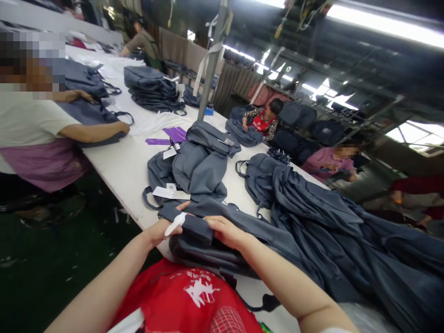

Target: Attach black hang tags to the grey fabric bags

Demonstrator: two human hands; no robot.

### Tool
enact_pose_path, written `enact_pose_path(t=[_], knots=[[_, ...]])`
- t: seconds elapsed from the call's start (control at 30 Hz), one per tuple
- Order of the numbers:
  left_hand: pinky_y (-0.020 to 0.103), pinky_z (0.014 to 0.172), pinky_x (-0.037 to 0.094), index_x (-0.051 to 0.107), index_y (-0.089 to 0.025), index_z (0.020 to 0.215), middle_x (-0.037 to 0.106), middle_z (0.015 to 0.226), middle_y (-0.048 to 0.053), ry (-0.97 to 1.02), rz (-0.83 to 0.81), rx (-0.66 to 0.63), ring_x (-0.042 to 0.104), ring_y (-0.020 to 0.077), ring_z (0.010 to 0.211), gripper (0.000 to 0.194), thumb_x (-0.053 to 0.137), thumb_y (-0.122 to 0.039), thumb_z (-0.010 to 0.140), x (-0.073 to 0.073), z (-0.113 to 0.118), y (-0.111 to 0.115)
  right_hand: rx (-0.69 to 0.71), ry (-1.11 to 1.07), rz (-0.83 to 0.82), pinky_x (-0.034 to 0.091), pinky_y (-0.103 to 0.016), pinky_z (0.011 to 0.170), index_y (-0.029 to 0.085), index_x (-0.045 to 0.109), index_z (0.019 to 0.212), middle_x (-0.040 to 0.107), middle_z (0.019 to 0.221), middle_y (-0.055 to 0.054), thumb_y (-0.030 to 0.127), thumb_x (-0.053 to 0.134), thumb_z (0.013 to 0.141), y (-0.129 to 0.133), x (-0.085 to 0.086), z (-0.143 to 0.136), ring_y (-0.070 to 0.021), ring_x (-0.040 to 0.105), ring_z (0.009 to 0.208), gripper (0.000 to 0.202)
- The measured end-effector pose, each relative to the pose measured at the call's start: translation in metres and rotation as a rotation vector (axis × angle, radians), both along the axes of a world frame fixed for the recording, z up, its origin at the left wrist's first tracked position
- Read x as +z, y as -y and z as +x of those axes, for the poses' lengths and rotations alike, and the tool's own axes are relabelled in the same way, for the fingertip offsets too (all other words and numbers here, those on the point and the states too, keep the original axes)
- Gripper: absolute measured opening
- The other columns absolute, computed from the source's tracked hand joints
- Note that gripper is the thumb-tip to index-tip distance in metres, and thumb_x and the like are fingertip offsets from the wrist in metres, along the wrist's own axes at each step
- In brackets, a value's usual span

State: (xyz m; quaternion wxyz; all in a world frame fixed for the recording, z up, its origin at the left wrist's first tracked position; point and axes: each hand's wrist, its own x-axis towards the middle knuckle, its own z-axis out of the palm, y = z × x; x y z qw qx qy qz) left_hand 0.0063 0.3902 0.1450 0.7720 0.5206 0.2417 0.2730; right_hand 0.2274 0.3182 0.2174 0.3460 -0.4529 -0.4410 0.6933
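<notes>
A dark grey-blue backpack [208,256] lies at the table edge in front of me. Above it, a wide folded backpack strap [197,228] is stretched between my hands. My left hand [165,230] is closed around the strap's left end, with a small white piece [175,224] lying across the fingers; its kind is unclear. At the other end, my right hand [226,232] pinches the strap between thumb and fingers. Some right fingertips are hidden behind the fabric. Just beyond my hands rest more backpacks [199,169] with a white paper tag [171,193].
A long heap of dark backpacks [322,222] covers the right side of the white table [120,185]. Purple strips [176,134] and a backpack stack [152,88] lie farther back. A metal post [212,60] rises there. A co-worker [34,120] handles a bag at left; others sit across.
</notes>
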Motion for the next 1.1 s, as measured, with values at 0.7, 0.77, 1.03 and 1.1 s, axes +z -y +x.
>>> enact_pose_path(t=[0.7, 0.77, 1.03, 1.1], knots=[[0.027, 0.082, 0.048, 0.069, -0.025, 0.094, 0.073, 0.093, 0.000, -0.695, 0.778, -0.041, 0.066, 0.0198, 0.090, 0.023, 0.063, -0.038, 0.076, 0.010, 0.010, 0.014, 0.557, 1.086, 0.215, 0.046, -0.034, 0.096, 0.017, 0.061, 0.122, 0.063, 0.125, -0.012, 0.010, 0.052, 0.077, -0.011, -0.026, -0.013, -0.0245, 0.060, 0.113, 0.047], [0.027, 0.076, 0.049, 0.070, -0.025, 0.090, 0.074, 0.089, 0.001, -0.728, 0.805, -0.049, 0.067, 0.0211, 0.086, 0.022, 0.064, -0.040, 0.074, 0.008, 0.013, 0.013, 0.424, 0.891, 0.390, 0.039, -0.031, 0.105, 0.017, 0.055, 0.130, 0.058, 0.134, -0.008, 0.011, 0.043, 0.086, -0.013, -0.013, -0.019, -0.0190, 0.054, 0.122, 0.046], [0.033, 0.070, 0.049, 0.071, -0.021, 0.087, 0.073, 0.089, 0.009, -0.838, 0.828, -0.020, 0.067, 0.0281, 0.084, 0.023, 0.061, -0.036, 0.072, -0.001, 0.022, 0.015, 0.167, 0.752, 0.569, 0.044, -0.032, 0.098, 0.023, 0.060, 0.125, 0.067, 0.120, -0.004, 0.024, 0.055, 0.090, -0.010, -0.018, -0.041, -0.0202, 0.061, 0.110, 0.036], [0.033, 0.073, 0.049, 0.071, -0.023, 0.089, 0.073, 0.091, 0.007, -0.830, 0.821, -0.031, 0.067, 0.0269, 0.086, 0.027, 0.065, -0.042, 0.071, 0.001, 0.020, 0.016, 0.165, 0.732, 0.567, 0.046, -0.029, 0.093, 0.024, 0.064, 0.119, 0.069, 0.114, -0.003, 0.025, 0.053, 0.092, -0.011, -0.020, -0.039, -0.0191, 0.064, 0.104, 0.030]])
